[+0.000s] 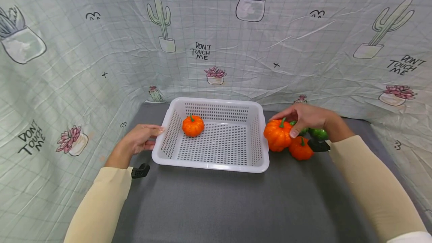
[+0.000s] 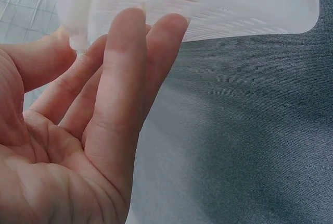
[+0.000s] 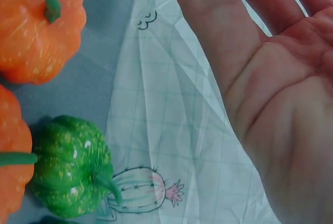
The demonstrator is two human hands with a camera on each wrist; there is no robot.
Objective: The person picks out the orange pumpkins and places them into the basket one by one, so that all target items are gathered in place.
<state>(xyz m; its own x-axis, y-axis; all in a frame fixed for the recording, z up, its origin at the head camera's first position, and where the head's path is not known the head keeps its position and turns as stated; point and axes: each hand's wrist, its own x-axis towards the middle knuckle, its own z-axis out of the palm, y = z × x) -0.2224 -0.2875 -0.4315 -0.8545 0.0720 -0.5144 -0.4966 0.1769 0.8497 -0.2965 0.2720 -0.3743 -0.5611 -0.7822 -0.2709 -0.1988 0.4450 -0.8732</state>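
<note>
My left hand (image 1: 143,138) is at the left end of a white perforated plastic basket (image 1: 212,166). In the left wrist view its thumb and fingers pinch the rim. A small orange pumpkin (image 1: 193,126) sits inside, near that end. My right hand (image 1: 308,117) is over a larger orange pumpkin (image 1: 277,138), just outside the basket's right side. Seen from the head, thumb and fingers lie around this pumpkin's top. In the right wrist view the same pumpkin (image 3: 39,31) stands apart from the extended fingers, whose tips are out of frame.
Another orange pumpkin (image 1: 301,149) and green pumpkins (image 1: 318,134) stand close together under my right hand and wrist, partly hidden. One green pumpkin (image 3: 73,166) shows fully in the right wrist view. A grey table (image 1: 216,205) meets a cactus-printed cloth (image 1: 229,74) at the back and sides.
</note>
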